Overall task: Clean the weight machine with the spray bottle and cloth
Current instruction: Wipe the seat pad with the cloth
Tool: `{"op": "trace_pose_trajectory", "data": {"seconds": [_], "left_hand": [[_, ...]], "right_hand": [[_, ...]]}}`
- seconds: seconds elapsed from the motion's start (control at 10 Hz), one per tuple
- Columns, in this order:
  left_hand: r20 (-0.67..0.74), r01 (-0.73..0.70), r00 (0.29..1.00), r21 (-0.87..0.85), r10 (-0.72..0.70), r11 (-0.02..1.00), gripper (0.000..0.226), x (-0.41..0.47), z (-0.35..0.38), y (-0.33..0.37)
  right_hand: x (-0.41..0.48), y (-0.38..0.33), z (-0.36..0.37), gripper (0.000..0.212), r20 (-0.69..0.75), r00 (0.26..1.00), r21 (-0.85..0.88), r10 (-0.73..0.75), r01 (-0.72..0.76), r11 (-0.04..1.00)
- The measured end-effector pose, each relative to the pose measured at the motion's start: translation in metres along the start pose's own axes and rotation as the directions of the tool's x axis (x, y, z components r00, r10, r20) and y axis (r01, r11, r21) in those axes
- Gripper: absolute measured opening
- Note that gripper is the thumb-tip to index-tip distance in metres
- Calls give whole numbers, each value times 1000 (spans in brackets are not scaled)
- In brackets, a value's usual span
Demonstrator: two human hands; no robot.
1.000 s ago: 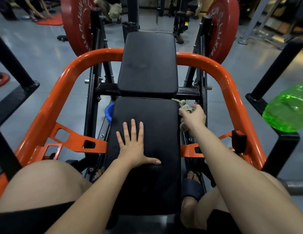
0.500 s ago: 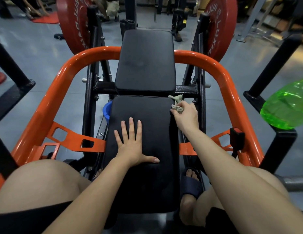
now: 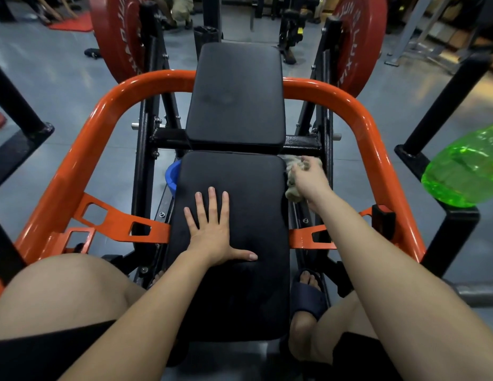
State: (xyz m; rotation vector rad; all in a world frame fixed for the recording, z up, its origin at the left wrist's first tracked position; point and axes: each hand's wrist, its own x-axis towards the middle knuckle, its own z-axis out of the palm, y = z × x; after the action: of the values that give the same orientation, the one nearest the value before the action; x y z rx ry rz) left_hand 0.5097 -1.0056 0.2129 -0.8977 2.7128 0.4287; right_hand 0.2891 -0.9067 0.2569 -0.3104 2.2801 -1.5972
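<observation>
Wiping step is in hand, by the look of it. The right hand (image 3: 308, 180) has fingers curled round the cloth (image 3: 290, 192) & holds it vs the right side edge of the lower pad (image 3: 234, 284) of the weight machine (image 3: 142, 160), near the pad's far corner. The hand is blurred, so the exact finger lie can't be told. The left hand (image 3: 212, 232) lies flat on top of the same pad w/ fingers spread & thumb out to the side, holding nothing and prob. bracing. The spray bottle (image 3: 465, 171), green & see-through, sits at the far right on what looks like a black post (image 3: 449, 229), well apart from both hands, w/ nobody touching it. So spraying is not the job now. Next move, I'd judge, is to drag the cloth along the rest of that side edge or up over the top face. The left hand would have to lift off first. The upper pad (image 3: 235, 97) & orange frame (image 3: 358, 116) prob. remain to do, maybe w/ a reach for the bottle in between. As for writing, the red weight plates (image 3: 116, 37) carry raised letters round the rim, but they're curved, partly hidden by the uprights & not readable as a word. No label can be made out on the bottle & no brand on the pads.
</observation>
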Motion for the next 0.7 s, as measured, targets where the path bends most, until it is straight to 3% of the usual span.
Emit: {"op": "trace_pose_trajectory", "data": {"seconds": [0.1, 0.2, 0.3, 0.4, 0.5, 0.6, 0.7], "left_hand": [[-7, -5, 1000, 4, 5, 1000, 164, -1, 0, 0], [-11, -9, 1000, 3, 9, 1000, 164, -2, -1, 0], [-11, -11, 1000, 6, 11, 1000, 164, -1, 0, -1], [-12, -9, 1000, 7, 9, 1000, 164, 0, 0, -1], [-9, -7, 1000, 14, 7, 1000, 164, 0, 1, -1], [-5, -2, 1000, 9, 2, 1000, 164, 0, 0, -1], [-8, -4, 1000, 6, 4, 1000, 164, 0, 0, -1]], "right_hand": [[-10, 13, -3, 28, 168, 966, -303, 196, -138, 943], [-33, 10, -13, 24, 248, 849, -556, 466, -269, 786], [-34, 11, -12, 33, 243, 820, -591, 517, -297, 750], [-23, 10, -3, 27, 107, 960, -380, 258, -200, 903], [-19, -3, -1, 23, 1, 988, -12, 157, -157, 987], [-10, -6, -5, 42, -46, 976, 240, 213, -196, 951], [-3, 4, -9, 43, -66, 966, 421, 249, -200, 885]]}}
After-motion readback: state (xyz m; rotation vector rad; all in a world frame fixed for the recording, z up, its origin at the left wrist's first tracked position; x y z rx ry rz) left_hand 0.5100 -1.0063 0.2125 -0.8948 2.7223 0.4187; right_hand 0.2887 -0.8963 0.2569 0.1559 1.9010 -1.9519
